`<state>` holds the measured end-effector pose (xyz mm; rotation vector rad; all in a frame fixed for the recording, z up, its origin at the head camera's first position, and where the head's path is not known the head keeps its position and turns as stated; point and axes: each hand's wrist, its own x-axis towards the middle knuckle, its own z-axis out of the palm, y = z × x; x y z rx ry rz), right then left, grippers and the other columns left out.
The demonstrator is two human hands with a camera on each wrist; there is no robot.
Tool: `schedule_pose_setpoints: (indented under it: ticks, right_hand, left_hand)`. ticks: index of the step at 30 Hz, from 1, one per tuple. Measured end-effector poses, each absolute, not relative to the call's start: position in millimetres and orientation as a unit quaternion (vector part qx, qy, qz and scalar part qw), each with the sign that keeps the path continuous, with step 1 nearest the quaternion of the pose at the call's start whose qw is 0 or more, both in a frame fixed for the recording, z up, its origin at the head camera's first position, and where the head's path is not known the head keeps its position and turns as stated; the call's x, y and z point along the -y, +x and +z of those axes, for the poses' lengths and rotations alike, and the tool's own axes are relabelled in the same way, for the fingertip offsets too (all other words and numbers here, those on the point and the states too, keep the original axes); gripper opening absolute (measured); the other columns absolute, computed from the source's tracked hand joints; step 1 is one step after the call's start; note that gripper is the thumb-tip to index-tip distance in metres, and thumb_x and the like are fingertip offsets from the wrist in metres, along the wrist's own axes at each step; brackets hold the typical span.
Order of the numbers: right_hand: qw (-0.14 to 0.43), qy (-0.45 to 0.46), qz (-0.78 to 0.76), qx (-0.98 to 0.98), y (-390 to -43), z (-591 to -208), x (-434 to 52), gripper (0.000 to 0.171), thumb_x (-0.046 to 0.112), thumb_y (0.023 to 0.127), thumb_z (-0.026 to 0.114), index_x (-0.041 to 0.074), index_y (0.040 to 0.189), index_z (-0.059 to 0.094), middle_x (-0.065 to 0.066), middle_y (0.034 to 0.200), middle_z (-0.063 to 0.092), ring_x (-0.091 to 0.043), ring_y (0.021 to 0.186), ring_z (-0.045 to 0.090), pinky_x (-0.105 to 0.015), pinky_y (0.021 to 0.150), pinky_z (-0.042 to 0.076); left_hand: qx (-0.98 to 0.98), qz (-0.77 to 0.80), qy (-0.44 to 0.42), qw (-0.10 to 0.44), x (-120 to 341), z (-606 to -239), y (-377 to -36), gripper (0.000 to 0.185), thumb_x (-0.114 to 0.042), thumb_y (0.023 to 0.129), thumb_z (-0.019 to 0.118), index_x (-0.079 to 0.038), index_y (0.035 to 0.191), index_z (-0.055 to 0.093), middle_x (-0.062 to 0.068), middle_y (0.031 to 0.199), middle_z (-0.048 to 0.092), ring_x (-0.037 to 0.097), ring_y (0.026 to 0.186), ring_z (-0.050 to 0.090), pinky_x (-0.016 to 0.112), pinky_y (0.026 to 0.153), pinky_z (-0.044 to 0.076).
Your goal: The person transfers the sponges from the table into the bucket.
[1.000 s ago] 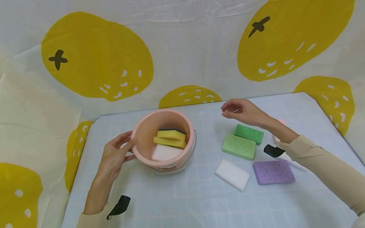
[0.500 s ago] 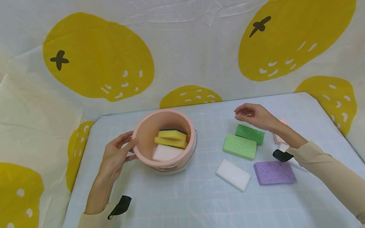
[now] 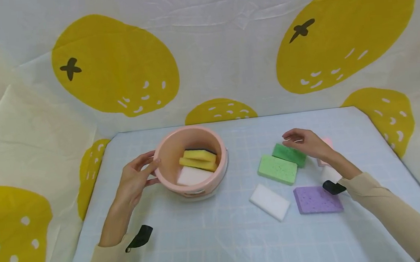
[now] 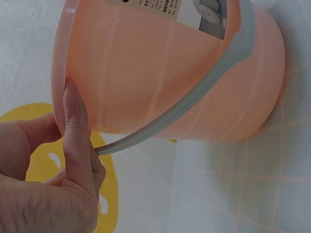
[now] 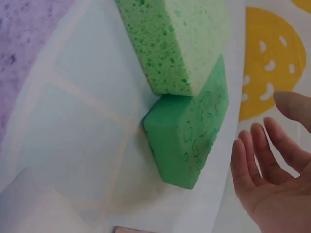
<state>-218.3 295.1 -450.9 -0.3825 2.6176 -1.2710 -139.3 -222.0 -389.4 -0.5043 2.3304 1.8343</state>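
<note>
My left hand [image 3: 134, 176] grips the rim of a pink bucket [image 3: 168, 156], which leans toward me. Its thumb and fingers pinch the rim in the left wrist view, where the grey bucket handle [image 4: 194, 92] hangs along the side. Inside lie yellow sponges [image 3: 198, 165] with dark backing and a white block [image 3: 191, 175]. My right hand [image 3: 306, 142], fingers loosely bent and holding nothing, hovers just above the dark green sponge [image 3: 290, 156]. In the right wrist view a gap separates the fingers from that sponge. A light green sponge [image 3: 277, 170] touches the dark green one.
Nearer me lie a white sponge block [image 3: 270, 202] and a purple sponge [image 3: 317, 200]. A white item [image 3: 329, 174] and a pink item [image 3: 328, 141] are partly hidden by the right forearm. A lemon-printed sheet [image 3: 227, 70] hangs behind the table.
My right hand has moved right and toward me, lowering from beyond the green sponges to over the dark green one. My left hand keeps hold of the bucket, which has stayed in place.
</note>
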Motion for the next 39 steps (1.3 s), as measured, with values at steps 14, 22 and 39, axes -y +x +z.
schedule_pose_setpoints:
  ticks: [14, 22, 39]
  right_hand:
    - [0.129, -0.143, -0.372, -0.908, -208.7, -475.2, -316.0, 0.046, 0.027, 0.100, 0.070, -0.004, 0.133, 0.061, -0.027, 0.129, 0.064, -0.045, 0.121, 0.059, -0.060, 0.105, 0.048]
    - [0.122, -0.161, -0.349, -0.915, -205.0, -478.2, -316.3, 0.047, 0.025, 0.098, 0.072, -0.007, 0.130, 0.061, -0.027, 0.125, 0.065, -0.044, 0.117, 0.060, -0.060, 0.102, 0.049]
    - [0.159, -0.222, -0.315, -0.909, -219.0, -443.7, -313.5, 0.036, 0.013, 0.097, 0.073, -0.008, 0.126, 0.066, -0.016, 0.115, 0.071, -0.031, 0.104, 0.066, -0.036, 0.088, 0.057]
  left_hand:
    - [-0.772, 0.609, -0.167, 0.070, 220.1, -389.1, -138.0, 0.055, -0.030, 0.100, 0.070, -0.013, 0.149, 0.053, 0.013, 0.148, 0.050, 0.015, 0.092, 0.062, 0.027, 0.077, 0.062]
    - [-0.773, 0.607, -0.167, 0.073, 220.0, -388.7, -137.5, 0.055, -0.031, 0.100, 0.069, -0.014, 0.149, 0.052, 0.012, 0.147, 0.050, 0.015, 0.093, 0.062, 0.027, 0.077, 0.062]
    - [-0.768, 0.615, -0.163, 0.068, 221.6, -387.7, -139.1, 0.056, -0.030, 0.099, 0.071, -0.012, 0.149, 0.053, 0.013, 0.147, 0.050, 0.009, 0.089, 0.066, 0.028, 0.076, 0.062]
